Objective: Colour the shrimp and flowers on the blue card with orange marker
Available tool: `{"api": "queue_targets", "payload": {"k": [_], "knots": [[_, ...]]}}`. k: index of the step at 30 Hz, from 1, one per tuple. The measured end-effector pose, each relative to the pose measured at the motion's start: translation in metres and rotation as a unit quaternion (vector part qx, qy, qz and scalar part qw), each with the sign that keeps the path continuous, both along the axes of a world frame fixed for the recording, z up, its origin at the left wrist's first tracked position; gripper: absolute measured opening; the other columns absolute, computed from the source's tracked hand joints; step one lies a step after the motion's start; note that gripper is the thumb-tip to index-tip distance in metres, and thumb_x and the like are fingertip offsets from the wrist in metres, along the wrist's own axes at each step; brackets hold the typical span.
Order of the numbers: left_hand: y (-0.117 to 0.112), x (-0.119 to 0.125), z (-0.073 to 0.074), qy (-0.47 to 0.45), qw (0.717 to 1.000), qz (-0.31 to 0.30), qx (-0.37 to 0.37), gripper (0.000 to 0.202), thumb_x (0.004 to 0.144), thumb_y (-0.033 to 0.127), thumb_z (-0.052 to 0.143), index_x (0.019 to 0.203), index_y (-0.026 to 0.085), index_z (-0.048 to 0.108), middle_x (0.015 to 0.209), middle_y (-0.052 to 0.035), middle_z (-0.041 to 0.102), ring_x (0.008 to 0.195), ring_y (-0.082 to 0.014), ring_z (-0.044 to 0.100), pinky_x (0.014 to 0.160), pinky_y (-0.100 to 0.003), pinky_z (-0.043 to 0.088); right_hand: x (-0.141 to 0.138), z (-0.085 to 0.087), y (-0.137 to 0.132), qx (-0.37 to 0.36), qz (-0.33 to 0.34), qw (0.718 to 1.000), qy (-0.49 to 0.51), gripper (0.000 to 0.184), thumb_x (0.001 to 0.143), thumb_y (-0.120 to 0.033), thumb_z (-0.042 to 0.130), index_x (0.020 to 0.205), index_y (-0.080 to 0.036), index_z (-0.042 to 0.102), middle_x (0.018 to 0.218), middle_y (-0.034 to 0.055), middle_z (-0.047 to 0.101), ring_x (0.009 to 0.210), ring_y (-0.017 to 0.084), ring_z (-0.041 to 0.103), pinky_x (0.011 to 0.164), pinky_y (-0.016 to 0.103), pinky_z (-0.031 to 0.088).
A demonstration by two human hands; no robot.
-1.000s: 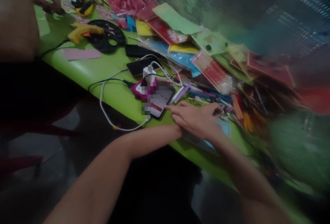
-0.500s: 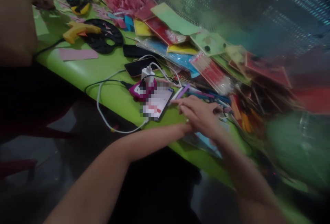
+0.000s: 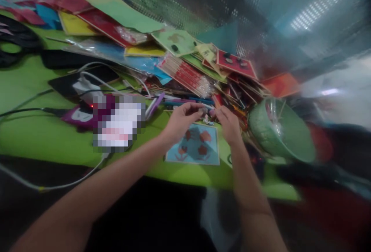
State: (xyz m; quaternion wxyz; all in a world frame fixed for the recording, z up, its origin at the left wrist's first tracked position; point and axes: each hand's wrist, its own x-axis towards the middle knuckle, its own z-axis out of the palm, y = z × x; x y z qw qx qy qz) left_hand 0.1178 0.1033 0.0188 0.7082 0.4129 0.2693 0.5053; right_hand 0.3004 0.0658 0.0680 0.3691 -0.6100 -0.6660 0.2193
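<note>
A light blue card [image 3: 197,146] with red flower shapes lies near the front edge of the green table [image 3: 43,136]. My left hand [image 3: 181,122] hovers over the card's far left corner, fingers pinched on something small I cannot make out. My right hand [image 3: 228,124] sits at the card's far right corner, fingertips pinched close to the left hand's. A tiny object lies between the two hands at the card's top edge. A phone [image 3: 118,126] with a lit screen lies left of the card.
A heap of coloured cards and packets [image 3: 185,72] covers the back of the table, with pens [image 3: 185,101] just behind my hands. A green bowl [image 3: 278,132] stands at the right. Chargers and white cables [image 3: 87,85] lie at the left. A mesh wall rises behind.
The view has swung right. My hands, crossed over the card before, have separated and moved to its top edge, both pinching. Another person's hand at the far left has gone out of view.
</note>
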Motion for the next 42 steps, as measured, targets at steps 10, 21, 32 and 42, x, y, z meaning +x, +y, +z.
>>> {"api": "queue_targets", "payload": {"k": [10,21,32,42], "knots": [[-0.001,0.001,-0.006,0.073,0.995,0.013,0.065,0.029,0.078,0.033,0.082,0.102,0.018,0.076,0.100,-0.0049,0.078,0.093,-0.0161,0.070,0.092,-0.033,0.056,-0.009,-0.011,0.002,-0.013,0.058,0.994,-0.093,0.036,0.102,-0.044,0.043,0.071,-0.026,0.046,0.071,0.0005,0.053,0.074,0.021,0.051,0.073,0.035,0.038],[-0.001,0.002,-0.005,0.041,0.999,0.005,0.029,0.033,0.074,0.035,0.086,0.100,0.018,0.076,0.100,-0.0047,0.078,0.092,-0.0158,0.070,0.092,-0.034,0.057,-0.015,-0.011,-0.001,-0.015,0.054,0.998,-0.029,0.034,0.100,-0.042,0.043,0.071,-0.026,0.043,0.069,-0.0018,0.050,0.072,0.019,0.051,0.073,0.034,0.039],[-0.001,0.002,-0.005,0.030,0.999,0.002,0.020,0.032,0.075,0.035,0.086,0.100,0.017,0.076,0.099,-0.0047,0.078,0.091,-0.0152,0.071,0.091,-0.033,0.058,-0.013,-0.015,-0.001,-0.014,0.057,0.998,0.012,0.030,0.099,-0.039,0.042,0.073,-0.025,0.046,0.073,-0.0006,0.053,0.074,0.019,0.053,0.074,0.034,0.041],[0.000,0.002,-0.009,0.077,0.995,0.011,0.065,0.030,0.080,0.035,0.082,0.103,0.018,0.076,0.101,-0.0058,0.079,0.094,-0.0172,0.072,0.090,-0.033,0.058,-0.017,-0.013,0.000,-0.004,0.034,0.999,-0.039,0.029,0.097,-0.035,0.043,0.070,-0.026,0.041,0.068,-0.0015,0.048,0.072,0.019,0.051,0.073,0.035,0.038]]}}
